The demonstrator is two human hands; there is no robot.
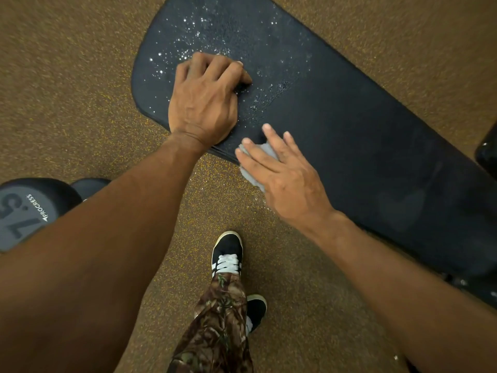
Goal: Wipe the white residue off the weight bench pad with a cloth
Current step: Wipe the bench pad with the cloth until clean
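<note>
A long black weight bench pad point(336, 125) runs from the top centre down to the right. White residue point(193, 33) speckles its rounded far end, with smaller flecks near its middle. My left hand point(207, 98) rests on the pad just below the speckles, fingers curled under, holding nothing that I can see. My right hand point(282, 170) lies flat with straight fingers on a small grey cloth point(255, 170), pressing it against the near edge of the pad. Most of the cloth is hidden under the hand.
Brown speckled rubber floor point(80, 90) surrounds the bench. A black dumbbell point(29, 208) marked 7.5 lies at the left edge. My black-and-white shoes point(227, 254) and camouflage trousers stand below the pad. A dark object point(488, 154) sits at the right edge.
</note>
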